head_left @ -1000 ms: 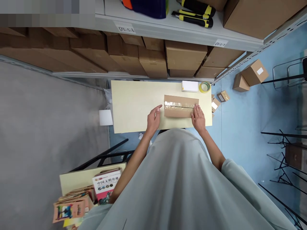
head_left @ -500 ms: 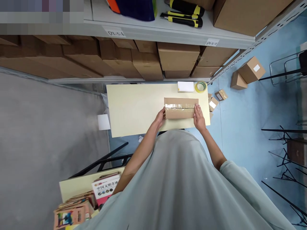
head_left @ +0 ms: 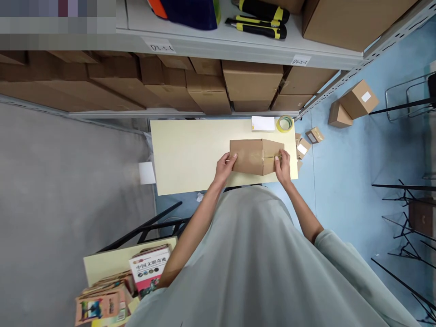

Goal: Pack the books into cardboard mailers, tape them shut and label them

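Observation:
A brown cardboard box [head_left: 246, 156] is held between my two hands over the pale yellow table [head_left: 187, 154]. It is tilted, so a plain side and part of another face with a taped seam show. My left hand [head_left: 225, 167] grips the box's left end, thumb on the near face. At the right end, my right hand [head_left: 283, 166] is closed around the edge, its thumb beside the seam. The far fingers of both hands are partly hidden by the box.
A white box [head_left: 263, 123] and a tape roll [head_left: 284, 123] lie at the table's back right. Above is a shelf [head_left: 218, 45] with utility knives [head_left: 260, 29] and cartons. Small boxes [head_left: 302, 147] are at the table's right. Books [head_left: 150, 270] are piled at lower left.
The box has been turned in my hands: the taped face that pointed up has rolled away, and a plain side now shows. Both hands have shifted their hold at its ends.

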Motion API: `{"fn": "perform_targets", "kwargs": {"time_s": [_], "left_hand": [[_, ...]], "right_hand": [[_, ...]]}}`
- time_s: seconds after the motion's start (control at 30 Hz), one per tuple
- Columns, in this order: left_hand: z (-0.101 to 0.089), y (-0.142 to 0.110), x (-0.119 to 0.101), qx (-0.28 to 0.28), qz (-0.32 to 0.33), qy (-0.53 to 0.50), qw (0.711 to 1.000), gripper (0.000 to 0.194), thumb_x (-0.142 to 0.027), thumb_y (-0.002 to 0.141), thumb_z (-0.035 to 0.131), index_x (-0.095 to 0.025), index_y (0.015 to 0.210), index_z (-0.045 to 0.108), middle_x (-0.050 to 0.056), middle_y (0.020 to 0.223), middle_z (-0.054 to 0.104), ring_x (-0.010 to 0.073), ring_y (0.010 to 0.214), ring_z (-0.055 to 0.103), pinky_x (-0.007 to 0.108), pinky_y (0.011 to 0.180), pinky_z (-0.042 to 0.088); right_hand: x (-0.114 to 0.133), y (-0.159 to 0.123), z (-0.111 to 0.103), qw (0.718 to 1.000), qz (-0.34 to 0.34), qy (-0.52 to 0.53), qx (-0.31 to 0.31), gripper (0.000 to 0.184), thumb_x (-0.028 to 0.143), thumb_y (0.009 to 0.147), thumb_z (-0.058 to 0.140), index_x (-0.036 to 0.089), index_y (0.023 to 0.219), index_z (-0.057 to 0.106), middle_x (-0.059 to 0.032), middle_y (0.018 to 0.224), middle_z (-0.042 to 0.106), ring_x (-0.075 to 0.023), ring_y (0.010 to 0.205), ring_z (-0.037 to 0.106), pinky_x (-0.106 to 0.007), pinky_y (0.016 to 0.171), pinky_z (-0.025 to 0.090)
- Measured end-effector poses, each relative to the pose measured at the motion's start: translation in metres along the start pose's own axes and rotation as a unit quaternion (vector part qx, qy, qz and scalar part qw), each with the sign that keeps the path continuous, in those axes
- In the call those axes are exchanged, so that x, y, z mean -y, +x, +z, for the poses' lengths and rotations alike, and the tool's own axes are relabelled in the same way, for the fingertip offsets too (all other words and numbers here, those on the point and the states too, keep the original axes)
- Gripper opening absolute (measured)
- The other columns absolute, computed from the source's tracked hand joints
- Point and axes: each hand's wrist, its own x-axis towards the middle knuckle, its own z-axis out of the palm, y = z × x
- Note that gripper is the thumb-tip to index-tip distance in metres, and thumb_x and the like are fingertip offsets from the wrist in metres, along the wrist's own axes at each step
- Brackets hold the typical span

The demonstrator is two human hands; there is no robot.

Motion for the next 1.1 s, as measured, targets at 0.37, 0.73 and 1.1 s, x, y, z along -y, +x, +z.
{"fn": "perform_targets", "kwargs": {"time_s": [0.37,0.73,1.1], "left_hand": [[-0.053,-0.03,-0.021,-0.143,0.048,0.086,0.985,0.064,-0.073,0.094,0.073,-0.021,0.132,0.076,0.011,0.118,0.068,0.0206,0.093,0.067,0.036,0.087,0.061],[-0.042,-0.021,-0.025,-0.111,0.07,0.188,0.973,0.079,-0.086,0.103,0.045,-0.022,0.135,0.077,0.011,0.098,0.059,0.0334,0.102,0.066,0.05,0.103,0.057],[-0.047,-0.058,-0.041,-0.029,0.195,0.274,0.941,0.093,-0.074,0.108,0.045,-0.015,0.178,0.031,0.021,0.186,0.028,0.0386,0.176,0.015,0.059,0.142,0.015]], "right_hand": [[0.051,0.008,0.049,0.985,0.016,0.089,0.146,0.093,0.079,0.113,0.016,0.012,0.167,0.052,-0.0207,0.165,0.061,-0.0285,0.152,0.061,-0.048,0.126,0.052],[0.116,0.015,0.049,0.993,-0.019,0.052,0.108,0.083,0.069,0.117,0.03,0.017,0.181,0.026,-0.0184,0.158,0.065,-0.0299,0.15,0.059,-0.045,0.123,0.053],[0.122,-0.015,0.01,0.969,-0.159,-0.137,0.13,0.075,0.052,0.119,0.025,0.015,0.183,0.012,-0.013,0.189,0.022,-0.0303,0.177,0.016,-0.056,0.143,0.025]]}}
